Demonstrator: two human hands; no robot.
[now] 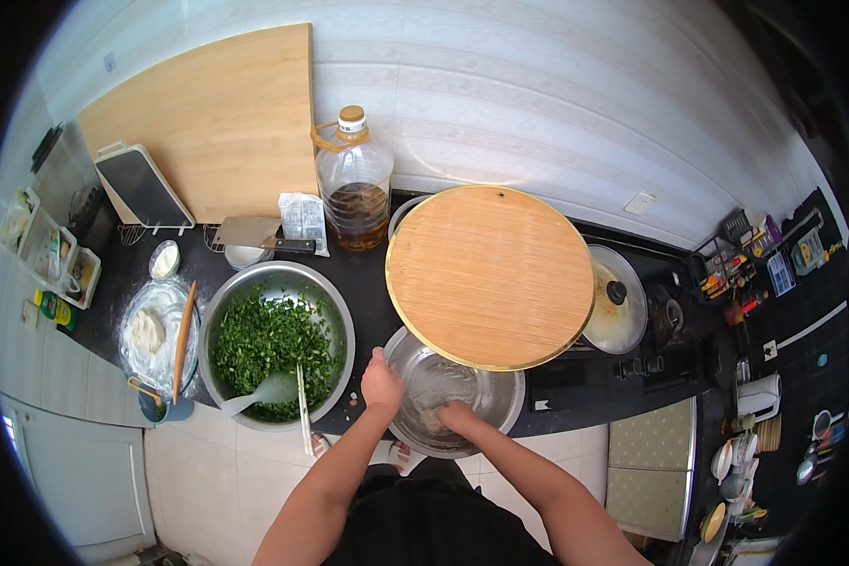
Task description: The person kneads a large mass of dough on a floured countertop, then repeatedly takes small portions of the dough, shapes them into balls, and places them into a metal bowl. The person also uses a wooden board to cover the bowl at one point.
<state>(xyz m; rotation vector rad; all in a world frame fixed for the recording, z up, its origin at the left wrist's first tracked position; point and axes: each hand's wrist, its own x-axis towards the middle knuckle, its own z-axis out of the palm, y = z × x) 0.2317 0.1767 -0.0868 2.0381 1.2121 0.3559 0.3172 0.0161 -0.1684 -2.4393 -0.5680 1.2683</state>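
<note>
A steel mixing bowl (511,401) stands at the counter's front edge, smeared with pale residue inside. My left hand (381,381) grips its left rim, thumb up. Down inside the bowl, my right hand (457,416) is closed on a small pale lump of dough (431,421); its fingertips are partly hidden. A round wooden board (491,274) covers the bowl's far right part. Left of my left hand sits a larger steel bowl (347,325) of chopped greens (272,344), with a translucent spatula (266,391) and pale chopsticks (303,406) in it.
Farther left, a floured glass tray (134,351) holds a dough ball (146,332) and a rolling pin (185,340). Behind stand an oil bottle (357,189), a cleaver (247,232) and a large wooden board (217,123). A lidded pan (623,316) is on the stove at right.
</note>
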